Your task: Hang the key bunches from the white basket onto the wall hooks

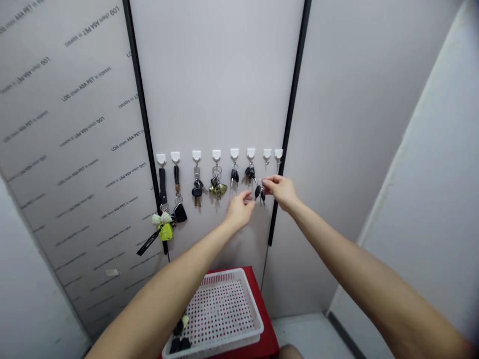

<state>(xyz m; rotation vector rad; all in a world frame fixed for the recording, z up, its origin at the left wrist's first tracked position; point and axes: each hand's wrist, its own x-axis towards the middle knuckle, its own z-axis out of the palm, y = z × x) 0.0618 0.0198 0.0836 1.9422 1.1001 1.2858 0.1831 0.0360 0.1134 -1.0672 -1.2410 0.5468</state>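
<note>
My right hand [281, 191] pinches the ring of a bunch of black-headed keys [258, 191], which dangles just below the row of hooks. Close by on the left is my left hand [239, 207], its fingers loosely bent and apart, their tips beside the keys; I see nothing held in them. Above the held bunch, a white hook [267, 154] and the white hook at the right end [278, 155] carry nothing. Another bunch of black keys [250, 173] hangs from the hook just left of these, and a smaller bunch [234, 176] hangs one hook further left.
More keys line the wall leftward: a brass-coloured bunch [217, 187], a black fob bunch [197, 191], a braided strap [177, 179] and a strap with a yellow-green case [165, 231]. Below, a white basket [258, 319] with dark items stands on a red surface [267, 319].
</note>
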